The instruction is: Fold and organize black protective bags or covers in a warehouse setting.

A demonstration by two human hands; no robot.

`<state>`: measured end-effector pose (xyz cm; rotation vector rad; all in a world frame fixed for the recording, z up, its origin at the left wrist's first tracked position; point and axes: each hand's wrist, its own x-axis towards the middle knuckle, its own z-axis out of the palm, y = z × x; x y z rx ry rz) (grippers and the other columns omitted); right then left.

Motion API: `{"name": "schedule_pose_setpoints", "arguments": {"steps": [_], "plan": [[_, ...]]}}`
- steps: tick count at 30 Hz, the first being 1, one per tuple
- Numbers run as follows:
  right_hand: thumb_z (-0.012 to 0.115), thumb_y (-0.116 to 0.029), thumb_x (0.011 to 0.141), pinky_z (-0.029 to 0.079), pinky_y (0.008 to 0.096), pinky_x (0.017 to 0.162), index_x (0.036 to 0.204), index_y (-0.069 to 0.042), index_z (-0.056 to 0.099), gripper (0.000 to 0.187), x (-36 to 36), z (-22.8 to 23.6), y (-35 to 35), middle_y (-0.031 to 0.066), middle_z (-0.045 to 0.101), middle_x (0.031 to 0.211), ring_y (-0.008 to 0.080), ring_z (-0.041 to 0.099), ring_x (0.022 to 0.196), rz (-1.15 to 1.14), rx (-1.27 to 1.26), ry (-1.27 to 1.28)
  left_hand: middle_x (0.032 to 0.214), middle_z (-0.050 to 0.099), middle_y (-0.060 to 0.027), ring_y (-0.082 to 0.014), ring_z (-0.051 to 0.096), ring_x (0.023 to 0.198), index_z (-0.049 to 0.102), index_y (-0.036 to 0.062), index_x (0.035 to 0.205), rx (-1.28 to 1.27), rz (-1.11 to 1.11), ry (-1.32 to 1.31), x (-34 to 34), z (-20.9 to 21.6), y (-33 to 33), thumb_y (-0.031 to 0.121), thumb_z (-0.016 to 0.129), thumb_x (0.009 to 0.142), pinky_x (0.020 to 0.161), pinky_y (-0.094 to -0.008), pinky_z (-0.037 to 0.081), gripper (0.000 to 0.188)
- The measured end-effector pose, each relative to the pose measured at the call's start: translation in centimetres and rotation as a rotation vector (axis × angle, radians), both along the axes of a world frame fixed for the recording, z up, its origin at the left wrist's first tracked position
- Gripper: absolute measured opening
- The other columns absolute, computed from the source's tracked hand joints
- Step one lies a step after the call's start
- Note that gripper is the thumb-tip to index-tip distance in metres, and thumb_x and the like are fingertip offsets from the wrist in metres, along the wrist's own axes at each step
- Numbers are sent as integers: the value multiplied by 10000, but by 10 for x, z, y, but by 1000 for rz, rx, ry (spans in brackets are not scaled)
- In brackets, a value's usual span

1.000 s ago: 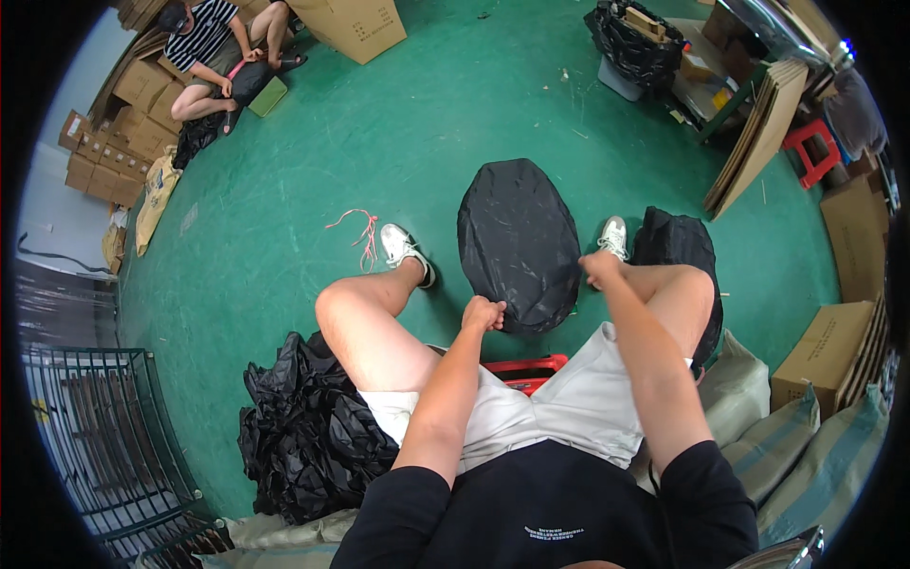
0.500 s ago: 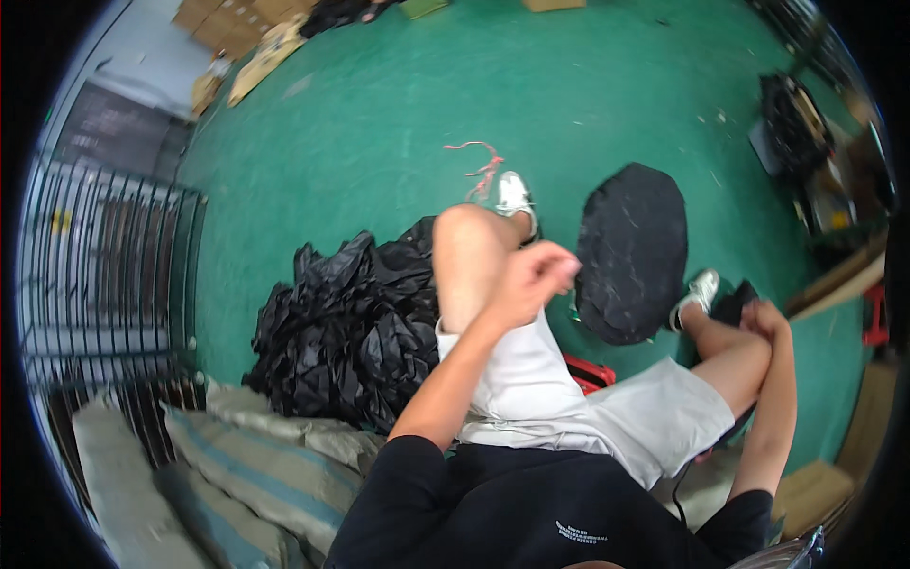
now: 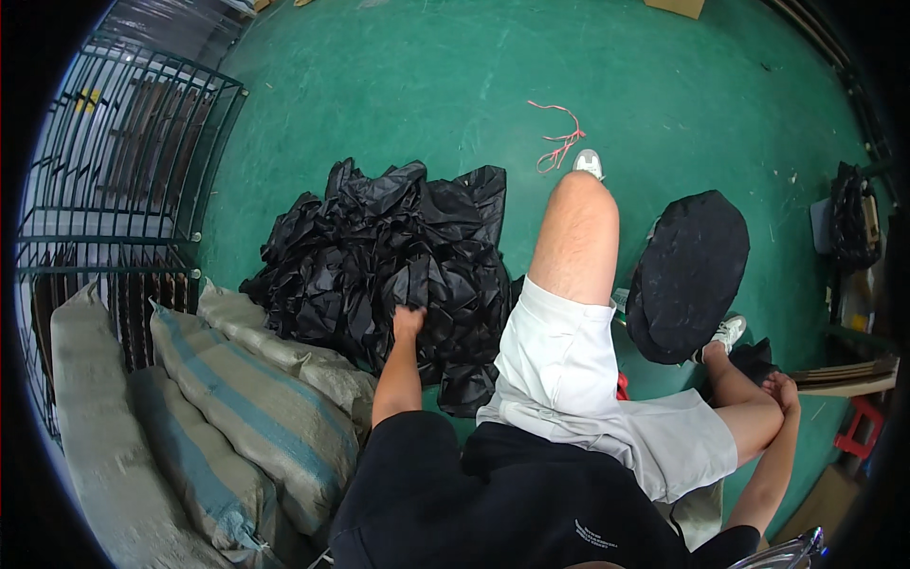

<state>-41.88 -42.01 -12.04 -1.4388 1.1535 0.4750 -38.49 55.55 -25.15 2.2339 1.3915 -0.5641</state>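
Note:
My left hand reaches into a big crumpled heap of shiny black fabric on my left. Its fingers close on a fold and are partly hidden by it. My right hand rests beside my right knee with its fingers curled. A small bunched piece of black cloth sticks out at its fingertips; the grip itself is partly hidden. Between my legs, raised off the floor, lies a flat oval black piece, apparently layered; what supports it is mostly covered.
Stuffed woven sacks with blue stripes lean at the lower left, near a green metal rack. A pink cord lies on the green floor ahead. To the right are a red plastic stool, flat cardboard and a black-lined bin.
My left hand has dropped from above my left knee into the black heap. The view has swung left, and my right hand stays by the right knee.

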Motion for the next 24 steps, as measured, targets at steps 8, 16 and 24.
{"name": "schedule_pose_setpoints", "arguments": {"steps": [8, 16, 24], "plan": [[595, -182, 910, 532, 368, 627, 916, -32, 568, 153, -18, -5, -17, 87, 595, 730, 220, 617, 679, 81, -119, -25, 1289, 564, -175, -355, 534, 1199, 564, 54, 1231, 96, -180, 76, -6, -7, -38, 412, 702, 798, 970, -449, 455, 578], [567, -160, 920, 481, 322, 522, 899, -61, 552, 103, 3, 4, 2, 70, 588, 705, 190, 592, 591, 270, -244, -16, 1057, 652, -234, -410, 606, 1023, 618, 37, 1079, 171, -110, -219, 39, 10, -35, 371, 591, 870, 854, -466, 482, 396], [557, -174, 946, 433, 221, 493, 912, -84, 551, 96, 73, 47, 103, 22, 604, 737, 114, 577, 581, 457, -205, -63, 592, 518, -104, -134, 460, 593, 490, -42, 692, -28, -73, -1128, 152, 148, -44, 142, 566, 836, 584, -330, 392, 246]]}}
